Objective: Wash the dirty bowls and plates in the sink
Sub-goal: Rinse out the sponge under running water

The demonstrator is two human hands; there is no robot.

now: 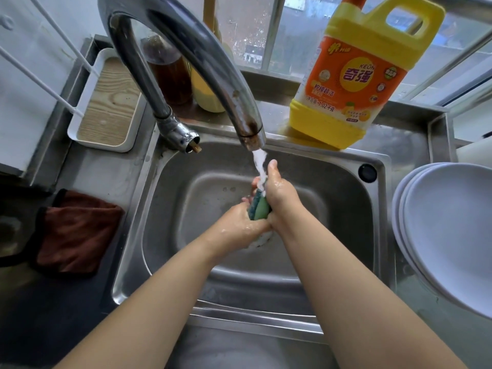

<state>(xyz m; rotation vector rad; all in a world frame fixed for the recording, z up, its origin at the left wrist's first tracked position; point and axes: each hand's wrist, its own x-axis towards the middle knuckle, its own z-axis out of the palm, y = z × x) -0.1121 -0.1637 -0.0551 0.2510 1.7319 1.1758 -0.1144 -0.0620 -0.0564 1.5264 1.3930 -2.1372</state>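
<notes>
- Our left hand [241, 222] and right hand [279, 198] both curl around a green sponge [259, 207], squeezing it over the sink [170, 198] under the tap's [213, 73] running water.
- The basin holds no dishes; stacked white plates [447, 230] rest beside it, right.
- A yellow detergent jug [356, 75] stands behind it.
- A white tray [106, 102] sits at left.

Stainless steel counter [101, 179] surrounds the basin, w/ a raised metal lip at the back. Window [290, 30] directly behind, pale frame bars, daylight coming thru; glass is grimy, blurred buildings outside. White tiled wall [24, 75] at left, two white rods [48, 65] running diagonally across it. White tray w/ wood-grain base [106, 102] sits on counter at back left. Dark brown cloth [77, 230] lies on counter at left, near the front. Lighting: natural, soft, no hard shadows.
</notes>
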